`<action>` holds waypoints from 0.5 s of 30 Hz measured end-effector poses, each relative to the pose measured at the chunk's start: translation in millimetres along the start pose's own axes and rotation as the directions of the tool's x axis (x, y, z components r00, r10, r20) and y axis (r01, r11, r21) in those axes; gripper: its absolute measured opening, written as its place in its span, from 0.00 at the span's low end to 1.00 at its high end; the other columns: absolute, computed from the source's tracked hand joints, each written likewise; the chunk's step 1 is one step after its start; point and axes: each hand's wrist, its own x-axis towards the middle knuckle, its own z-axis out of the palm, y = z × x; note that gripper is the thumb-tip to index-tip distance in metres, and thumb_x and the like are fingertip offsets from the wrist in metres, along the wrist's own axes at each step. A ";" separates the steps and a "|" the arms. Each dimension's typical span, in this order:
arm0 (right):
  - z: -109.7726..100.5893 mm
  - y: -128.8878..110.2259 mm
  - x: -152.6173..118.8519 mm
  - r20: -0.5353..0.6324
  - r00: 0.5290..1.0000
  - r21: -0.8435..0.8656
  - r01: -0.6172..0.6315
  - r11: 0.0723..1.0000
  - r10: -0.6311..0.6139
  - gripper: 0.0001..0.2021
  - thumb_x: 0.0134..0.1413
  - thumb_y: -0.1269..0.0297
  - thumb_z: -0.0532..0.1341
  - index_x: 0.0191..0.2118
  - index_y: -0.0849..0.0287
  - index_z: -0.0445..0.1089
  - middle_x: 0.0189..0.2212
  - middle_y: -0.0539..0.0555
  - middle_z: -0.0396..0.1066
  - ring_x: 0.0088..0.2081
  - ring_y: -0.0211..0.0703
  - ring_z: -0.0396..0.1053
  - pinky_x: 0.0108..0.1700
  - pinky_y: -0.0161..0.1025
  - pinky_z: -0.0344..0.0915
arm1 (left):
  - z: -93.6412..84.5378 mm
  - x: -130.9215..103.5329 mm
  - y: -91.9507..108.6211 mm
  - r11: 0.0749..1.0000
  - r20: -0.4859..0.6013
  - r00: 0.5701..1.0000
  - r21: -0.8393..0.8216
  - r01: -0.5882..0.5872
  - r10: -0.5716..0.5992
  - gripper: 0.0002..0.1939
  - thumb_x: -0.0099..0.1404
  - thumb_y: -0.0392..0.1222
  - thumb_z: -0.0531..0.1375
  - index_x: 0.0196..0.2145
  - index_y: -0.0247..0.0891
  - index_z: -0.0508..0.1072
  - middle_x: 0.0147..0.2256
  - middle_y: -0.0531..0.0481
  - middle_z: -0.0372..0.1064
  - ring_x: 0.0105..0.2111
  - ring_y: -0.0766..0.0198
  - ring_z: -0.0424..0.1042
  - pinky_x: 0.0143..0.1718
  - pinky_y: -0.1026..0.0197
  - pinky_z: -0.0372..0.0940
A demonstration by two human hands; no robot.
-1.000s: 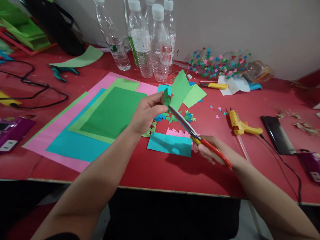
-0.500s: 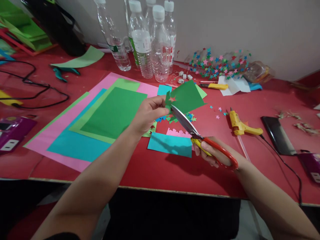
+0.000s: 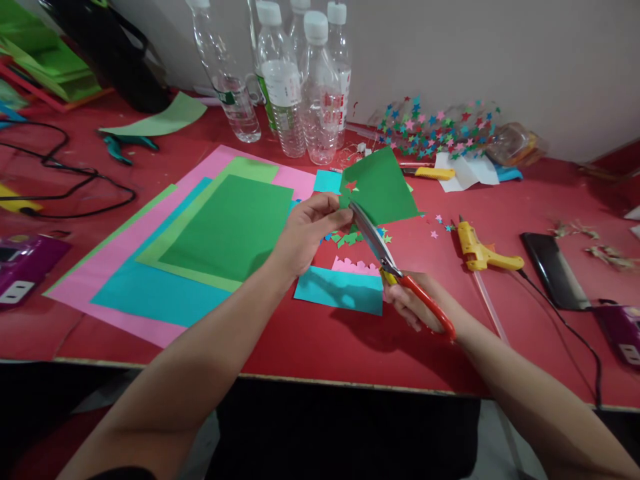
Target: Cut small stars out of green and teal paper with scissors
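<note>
Above the table, my left hand pinches the left edge of a dark green paper sheet. A star-shaped hole near that edge shows red through it. My right hand is closed around the handles of red-and-yellow scissors, whose blades reach up to the paper beside my left fingertips. Whether the blades are fully closed is hard to see. Below lie small cut paper stars and scraps, a pink strip with a notched edge and a blue paper rectangle.
Stacked coloured sheets lie at left. Plastic bottles stand at the back, beside a star-covered bottle on its side. At right are a yellow glue gun, a phone and a cable. A yellow cutter lies behind.
My left hand and the green paper have moved slightly right, and the paper has turned upward a little. The scissor handles have swung left and come closer together.
</note>
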 end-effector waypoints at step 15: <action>-1.6 2.7 -2.4 -0.005 1.000 0.003 0.027 1.000 -0.027 0.24 0.56 0.39 0.54 0.26 0.57 0.56 0.15 0.44 0.55 0.15 0.31 0.54 0.19 0.32 0.50 | -5.6 -0.1 6.4 0.986 -0.071 0.990 0.127 -0.112 0.121 0.02 0.56 0.36 0.62 0.26 0.38 0.72 0.25 0.55 0.65 0.28 0.70 0.65 0.33 0.64 0.61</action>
